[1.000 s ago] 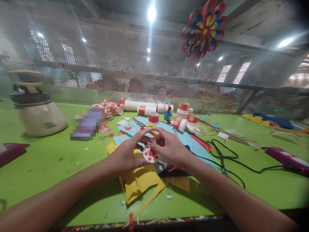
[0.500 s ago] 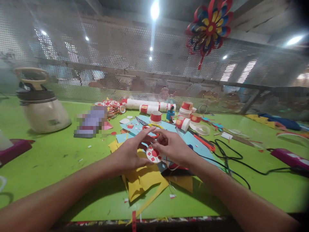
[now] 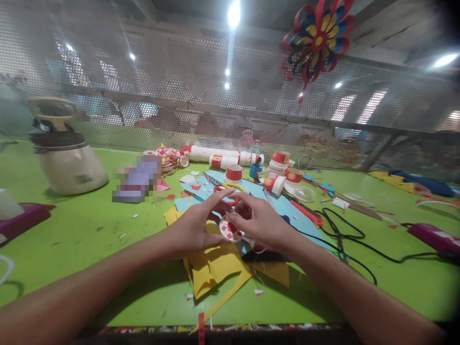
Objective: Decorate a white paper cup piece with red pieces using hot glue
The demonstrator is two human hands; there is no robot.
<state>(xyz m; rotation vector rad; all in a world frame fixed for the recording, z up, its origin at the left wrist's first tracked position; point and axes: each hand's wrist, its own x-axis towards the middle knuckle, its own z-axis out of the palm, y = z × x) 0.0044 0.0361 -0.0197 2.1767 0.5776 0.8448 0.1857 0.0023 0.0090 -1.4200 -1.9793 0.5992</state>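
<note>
Between my two hands is a small round white paper disc (image 3: 227, 231) patterned with red patches. My left hand (image 3: 192, 225) curves around its left side, with the thumb at the lower edge and the fingers over the far side. On the right, my right hand (image 3: 260, 220) presses its thumb onto the disc's face, its fingers curled behind. The far edge is partly hidden by my fingers. Just beyond my fingertips lie scissors (image 3: 233, 187) with yellow and orange handles. Yellow paper (image 3: 212, 270) and a light blue sheet (image 3: 298, 218) lie beneath my hands.
Red-and-white paper cups (image 3: 275, 184), a blue glue bottle (image 3: 256, 170) and white tubes (image 3: 212, 154) stand or lie behind. An orange cutter (image 3: 305, 212) and black cable (image 3: 354, 235) are at right. A phone (image 3: 138, 179) and large jug (image 3: 70, 165) are at left.
The whole view has shifted slightly, so the background sits a little further right. Both hands keep nearly the same hold on the disc.
</note>
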